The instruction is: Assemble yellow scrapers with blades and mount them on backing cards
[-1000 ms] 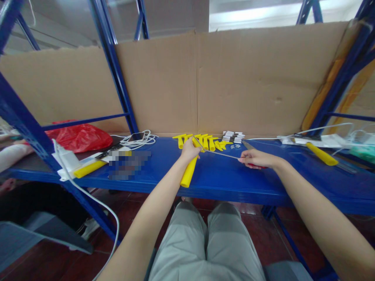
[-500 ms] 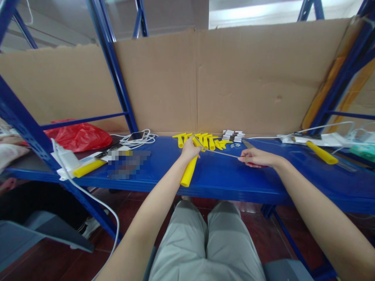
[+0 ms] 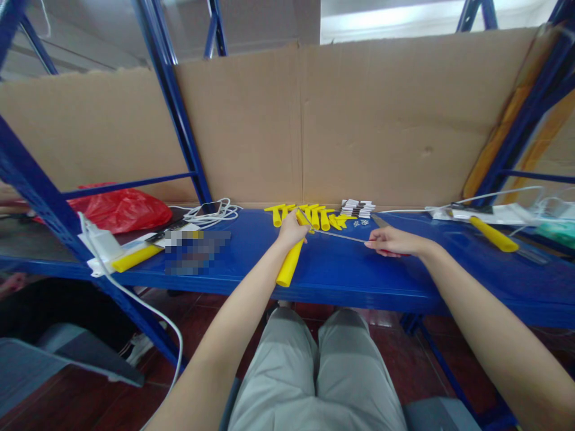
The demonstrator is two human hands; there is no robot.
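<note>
My left hand [image 3: 291, 231] is closed around a yellow T-shaped plastic handle [image 3: 291, 265], whose round end points toward me over the blue shelf. My right hand [image 3: 392, 241] grips a screwdriver [image 3: 340, 235] by its red handle. The long thin shaft reaches left, with its tip at the head of the yellow handle; exact contact is too small to tell. Behind my left hand lie several similar yellow handles [image 3: 324, 220] in a row. Small yellow pieces [image 3: 338, 222], white blade packs [image 3: 357, 208] and tiny metal parts [image 3: 360, 222] lie right of them.
The blue shelf [image 3: 251, 263] is backed by cardboard [image 3: 359, 120] between blue posts. Left are a red plastic bag [image 3: 126, 209], a white cable [image 3: 220, 209] and a yellow tube [image 3: 137, 258]. Another yellow handle [image 3: 494, 234] lies right. Part of another person [image 3: 58, 311] shows at far left.
Both my hands, the yellow handle and the screwdriver look almost unmoved. At the far left, the other person's arm has drawn back from the shelf.
</note>
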